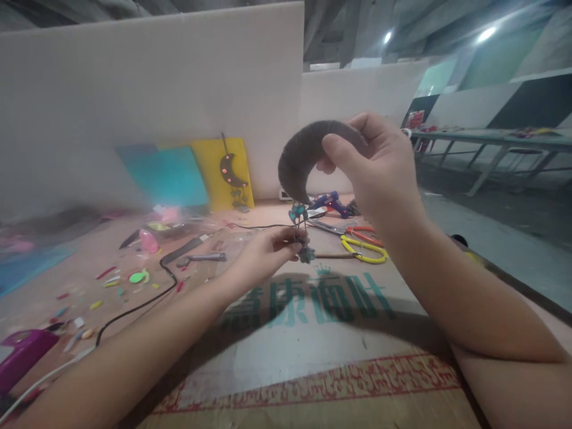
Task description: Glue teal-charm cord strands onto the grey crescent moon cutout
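My right hand [379, 173] holds up a dark grey felt crescent [304, 155] above the table, gripping its upper right end. From the crescent's lower tip hangs a short string of teal beads [298, 213]. My left hand [268, 250] pinches the bottom of that string, where a small teal felt piece [307, 255] dangles. Both hands are raised over a flattened cardboard sheet [313, 333] with teal and red print.
Yellow-handled scissors [363, 247] and a blue glue gun [330, 204] lie behind my hands. A black cable [147, 301] crosses the table on the left among scattered felt scraps. Teal and yellow felt sheets [210, 173] lean against a white board. A purple object [22, 354] sits front left.
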`<state>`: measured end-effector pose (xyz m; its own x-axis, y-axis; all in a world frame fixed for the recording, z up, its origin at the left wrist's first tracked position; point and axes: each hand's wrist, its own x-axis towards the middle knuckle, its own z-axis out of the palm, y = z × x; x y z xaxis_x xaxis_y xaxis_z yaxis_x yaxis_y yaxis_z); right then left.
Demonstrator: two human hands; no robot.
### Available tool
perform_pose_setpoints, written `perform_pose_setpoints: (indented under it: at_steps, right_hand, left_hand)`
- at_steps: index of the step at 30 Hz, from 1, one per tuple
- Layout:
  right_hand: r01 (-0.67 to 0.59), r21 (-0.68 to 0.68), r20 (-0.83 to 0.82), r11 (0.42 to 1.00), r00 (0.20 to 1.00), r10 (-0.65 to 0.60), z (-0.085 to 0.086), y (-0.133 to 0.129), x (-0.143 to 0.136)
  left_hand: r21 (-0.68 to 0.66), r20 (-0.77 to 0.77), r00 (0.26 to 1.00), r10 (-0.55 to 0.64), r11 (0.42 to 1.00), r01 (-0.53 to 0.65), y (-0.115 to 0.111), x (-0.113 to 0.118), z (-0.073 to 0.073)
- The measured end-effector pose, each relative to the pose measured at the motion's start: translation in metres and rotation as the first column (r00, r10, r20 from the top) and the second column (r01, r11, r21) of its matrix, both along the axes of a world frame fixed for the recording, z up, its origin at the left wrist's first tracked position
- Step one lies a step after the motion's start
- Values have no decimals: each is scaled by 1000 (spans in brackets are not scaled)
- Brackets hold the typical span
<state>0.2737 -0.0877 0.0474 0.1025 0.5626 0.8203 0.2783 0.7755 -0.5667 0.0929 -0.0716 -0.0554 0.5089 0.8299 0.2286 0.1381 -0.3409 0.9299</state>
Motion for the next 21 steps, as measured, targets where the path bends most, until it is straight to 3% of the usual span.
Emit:
perform_pose_setpoints:
  at_steps: [5, 11, 16, 21]
  right_hand:
    - [15, -18, 47, 1000, 999, -15, 0, 3, 8]
    - [4, -27, 38, 1000, 999, -3, 0, 2, 8]
    - [17, -48, 40, 999, 999, -15, -1, 1, 7]
    - [16, -46, 42, 999, 999, -14, 0, -1, 6]
  left_hand:
    - [-57, 40, 997, -69, 996, 71, 2, -7, 8]
    - [10, -91, 996, 9, 1000, -8, 2, -16, 14]
    - [12, -13, 1000, 1, 1000, 0, 2, -14, 10]
    - [46, -4, 1000, 15, 999, -15, 1, -12, 16]
